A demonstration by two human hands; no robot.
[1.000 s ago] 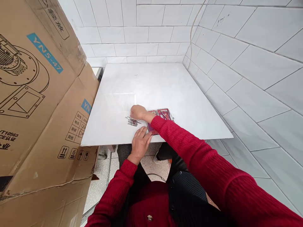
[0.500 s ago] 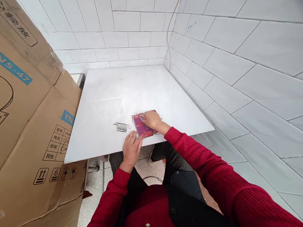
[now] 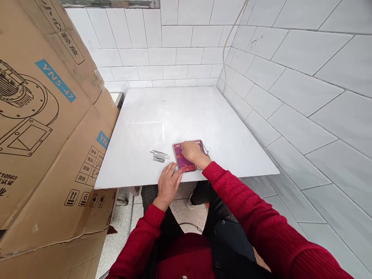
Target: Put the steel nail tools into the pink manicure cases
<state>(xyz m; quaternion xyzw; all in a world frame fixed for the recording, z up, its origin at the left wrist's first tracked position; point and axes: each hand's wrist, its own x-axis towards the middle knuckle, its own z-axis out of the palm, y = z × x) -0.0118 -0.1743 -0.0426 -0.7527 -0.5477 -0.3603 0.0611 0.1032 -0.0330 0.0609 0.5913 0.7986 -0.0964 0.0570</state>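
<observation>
- A large cardboard box point(image 3: 43, 128), printed with a machine drawing and a blue label, is seen filling the left side of the view, standing against the left edge of the table.
- The white table point(image 3: 186, 112) is set into a corner of white-tiled walls point(image 3: 305, 85), with a thin cable point(image 3: 229, 35) hung down the corner.
- Red sleeves point(image 3: 247, 217) are worn on both arms, which are stretched from the bottom of the view to the table's near edge.
- An open magenta case point(image 3: 182, 159) is laid flat near the table's front edge, its right half mostly covered.
- The right hand point(image 3: 193, 152) is laid over the case with fingers curled down onto its inside; whether anything is pinched cannot be told.
- The left hand point(image 3: 169, 181) is rested flat at the table edge, fingers loosely extended, the fingertips touching the case's near left corner; nothing is gripped.
- A small heap of metal tools point(image 3: 159, 155) is left on the table just left of the case, apart from both hands.
</observation>
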